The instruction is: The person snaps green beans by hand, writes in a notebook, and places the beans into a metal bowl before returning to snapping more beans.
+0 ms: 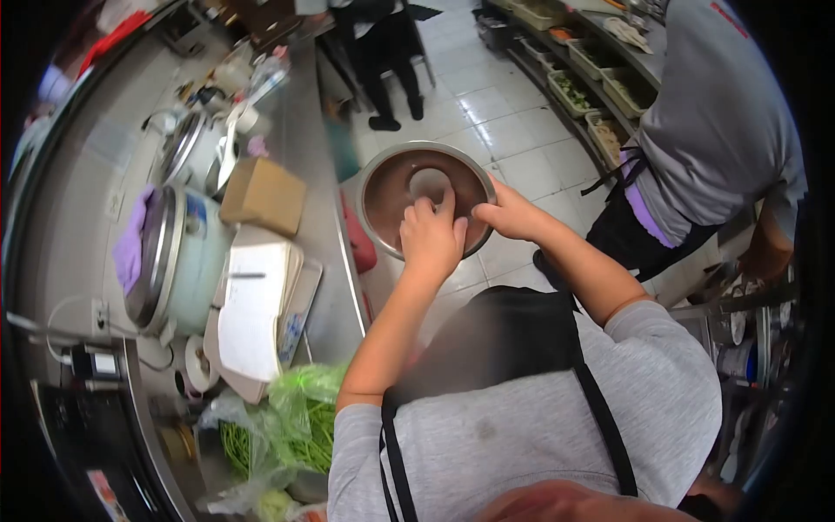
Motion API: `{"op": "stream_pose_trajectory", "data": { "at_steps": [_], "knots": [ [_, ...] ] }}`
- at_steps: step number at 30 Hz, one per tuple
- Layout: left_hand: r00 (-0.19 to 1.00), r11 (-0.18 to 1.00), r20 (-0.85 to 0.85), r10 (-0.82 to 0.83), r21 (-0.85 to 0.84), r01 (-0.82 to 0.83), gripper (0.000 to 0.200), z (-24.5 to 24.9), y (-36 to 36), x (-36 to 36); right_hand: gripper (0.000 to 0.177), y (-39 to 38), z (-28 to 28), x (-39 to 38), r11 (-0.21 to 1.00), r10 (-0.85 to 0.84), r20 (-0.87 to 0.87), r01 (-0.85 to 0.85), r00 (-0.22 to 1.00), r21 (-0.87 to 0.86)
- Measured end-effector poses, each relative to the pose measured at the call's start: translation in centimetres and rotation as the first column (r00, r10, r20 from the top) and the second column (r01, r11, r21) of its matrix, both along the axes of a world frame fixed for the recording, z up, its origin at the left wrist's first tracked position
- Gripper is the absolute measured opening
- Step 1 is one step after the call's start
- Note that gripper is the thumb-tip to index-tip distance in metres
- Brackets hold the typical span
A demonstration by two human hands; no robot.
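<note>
Above the floor, beside the counter edge, is a round metal bowl with a brownish inside. My right hand grips its right rim, thumb on the inner side. My left hand reaches into the bowl, its fingers closed on the near edge of a small round pale cup. The index finger lies along the cup's right side. The cup's underside is hidden, and its contents cannot be made out.
On the left counter are a cardboard box, a paper pad, large pots and bagged greens. A co-worker in grey stands at right by shelves of food trays. Another person's legs show ahead.
</note>
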State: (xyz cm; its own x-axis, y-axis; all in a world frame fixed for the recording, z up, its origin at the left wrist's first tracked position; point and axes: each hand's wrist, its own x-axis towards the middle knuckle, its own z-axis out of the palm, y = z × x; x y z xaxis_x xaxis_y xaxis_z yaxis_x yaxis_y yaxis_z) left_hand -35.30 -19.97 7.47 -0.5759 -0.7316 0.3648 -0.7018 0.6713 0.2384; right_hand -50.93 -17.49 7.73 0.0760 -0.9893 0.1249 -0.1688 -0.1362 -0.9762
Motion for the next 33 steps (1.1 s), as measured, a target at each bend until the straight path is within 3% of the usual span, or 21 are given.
{"op": "stream_pose_trajectory", "data": {
  "at_steps": [2, 5, 8, 12, 14, 16, 17, 20, 21, 22, 24, 25, 26, 28, 29, 30, 31, 32, 33],
  "knots": [
    [0.997, 0.997, 0.042, -0.072, 0.012, 0.071, 0.046, -0.6, -0.7, -2.4, 0.066, -0.4, -0.7, -3.2, 0.982, -0.090, -0.081, 0.075, 0.993, -0.172],
    [0.979, 0.979, 0.022, -0.201, 0.046, 0.200, 0.039, -1.2, -2.2, -5.8, 0.067, 0.0, -0.5, -8.1, 0.989, -0.150, -0.137, 0.150, 0.979, -0.006],
    [0.972, 0.978, -0.109, -0.206, -0.048, 0.202, 0.035, -1.5, -2.9, -10.3, 0.067, 0.5, -0.2, -11.5, 0.969, -0.247, -0.119, 0.243, 0.962, -0.047],
    [0.942, 0.943, -0.047, -0.331, 0.017, 0.332, 0.031, -2.1, -3.8, -16.3, 0.065, 0.8, 0.3, -15.8, 0.944, -0.299, -0.173, 0.318, 0.938, 0.092],
    [0.888, 0.884, -0.088, -0.451, 0.090, 0.458, 0.028, -2.3, -4.5, -17.9, 0.067, 0.7, 0.4, -18.0, 0.895, -0.446, -0.330, 0.428, 0.832, -0.128],
    [0.824, 0.827, -0.142, -0.549, 0.056, 0.560, 0.020, -4.0, -6.2, -19.4, 0.067, 0.1, 0.6, -21.1, 0.775, -0.632, -0.486, 0.494, 0.603, -0.395],
    [0.820, 0.825, -0.185, -0.542, 0.069, 0.561, 0.015, -5.4, -7.6, -20.1, 0.067, -0.4, 0.6, -22.6, 0.706, -0.708, -0.530, 0.481, 0.467, -0.520],
    [0.866, 0.867, -0.228, -0.445, 0.132, 0.480, 0.010, -9.9, -12.8, -20.8, 0.061, -2.3, 0.2, -27.8, 0.513, -0.857, -0.389, 0.497, 0.338, -0.700],
    [0.921, 0.894, -0.158, -0.356, 0.227, 0.385, 0.012, -11.2, -14.7, -21.0, 0.059, -2.9, -0.6, -29.8, 0.546, -0.836, -0.480, 0.476, 0.264, -0.689],
    [0.961, 0.908, -0.071, -0.269, 0.313, 0.277, 0.014, -12.6, -16.7, -20.9, 0.060, -3.2, -0.6, -31.6, 0.605, -0.793, -0.546, 0.453, 0.270, -0.655],
    [0.998, 0.834, 0.024, -0.063, 0.550, 0.040, 0.010, -16.4, -21.4, -21.2, 0.061, -4.0, 0.0, -35.1, 0.711, -0.694, -0.664, 0.415, 0.279, -0.568],
    [0.999, 0.798, 0.045, -0.006, 0.603, -0.023, 0.017, -16.8, -23.0, -21.2, 0.062, -4.7, -0.1, -36.9, 0.692, -0.704, -0.634, 0.513, 0.322, -0.508],
    [0.997, 0.751, 0.064, 0.050, 0.656, -0.080, 0.029, -17.6, -24.4, -21.7, 0.061, -5.3, 0.0, -38.9, 0.605, -0.775, -0.568, 0.583, 0.276, -0.543],
    [0.990, 0.797, 0.134, 0.043, 0.593, -0.115, 0.047, -21.8, -27.0, -22.7, 0.060, -6.3, 0.4, -43.0, 0.411, -0.891, -0.422, 0.693, 0.167, -0.593],
    [0.984, 0.819, 0.171, 0.048, 0.557, -0.136, 0.056, -23.8, -28.5, -24.3, 0.059, -6.8, 1.3, -44.9, 0.325, -0.921, -0.336, 0.864, 0.196, -0.385],
    [0.986, 0.714, 0.137, -0.092, 0.700, -0.030, 0.059, -25.5, -30.0, -26.2, 0.059, -7.2, 2.4, -46.6, 0.239, -0.949, -0.242, 0.962, 0.203, -0.129],
    [0.972, 0.571, 0.083, -0.220, 0.819, 0.060, 0.062, -27.0, -31.4, -27.8, 0.058, -7.7, 3.4, -48.2, 0.247, -0.968, 0.053, 0.969, 0.245, 0.025],
    [0.943, 0.403, 0.009, -0.331, 0.906, 0.133, 0.065, -26.9, -32.1, -29.3, 0.054, -8.1, 3.3, -50.8, 0.240, -0.956, 0.192, 0.967, 0.221, 0.081],
    [0.901, 0.180, 0.094, -0.422, 0.983, -0.018, 0.062, -26.9, -32.5, -31.5, 0.050, -8.2, 3.3, -53.5, 0.253, -0.936, 0.283, 0.959, 0.210, 0.126]
  ]
}}
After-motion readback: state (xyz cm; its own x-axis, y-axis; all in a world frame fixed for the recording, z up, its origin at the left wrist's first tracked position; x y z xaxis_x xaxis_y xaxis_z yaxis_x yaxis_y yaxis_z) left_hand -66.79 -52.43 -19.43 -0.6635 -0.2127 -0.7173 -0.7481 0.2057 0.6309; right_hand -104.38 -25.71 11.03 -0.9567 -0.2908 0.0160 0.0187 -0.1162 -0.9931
